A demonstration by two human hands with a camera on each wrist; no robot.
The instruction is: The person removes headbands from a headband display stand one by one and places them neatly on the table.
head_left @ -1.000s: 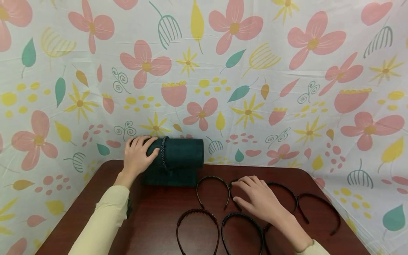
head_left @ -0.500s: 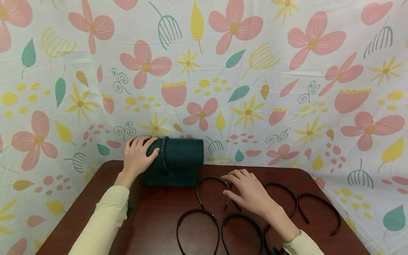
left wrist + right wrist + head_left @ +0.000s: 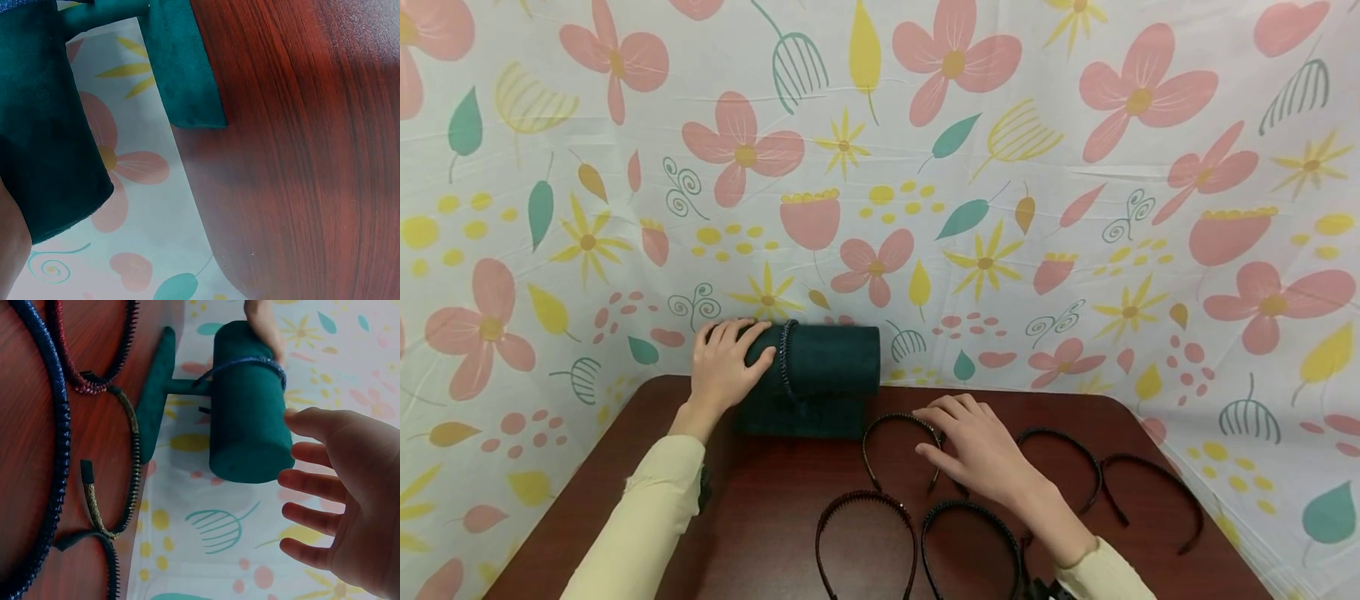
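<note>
A dark green velvet display stand (image 3: 835, 360), a horizontal roll on a flat base, stands at the back of the table. Round its roll sits a dark blue toothed headband (image 3: 785, 362). My left hand (image 3: 724, 367) holds the roll's left end, fingers over the top and thumb in front, beside that headband. In the left wrist view the roll (image 3: 50, 125) covers most of this hand. My right hand (image 3: 977, 450) hovers above the headbands right of the stand, fingers spread and holding nothing. The right wrist view shows its palm (image 3: 356, 487) facing the roll (image 3: 250, 425).
Several headbands lie on the brown table (image 3: 760, 533): a gold-flecked one (image 3: 901, 416), a reddish one (image 3: 865, 494), a blue one (image 3: 962, 503), and more at right, including a dark one (image 3: 1157, 462). One is partly under my right hand. A flowered cloth (image 3: 880, 183) hangs close behind.
My right hand has moved left and slightly up, toward the stand, above the headbands. The left hand and the stand have stayed in place.
</note>
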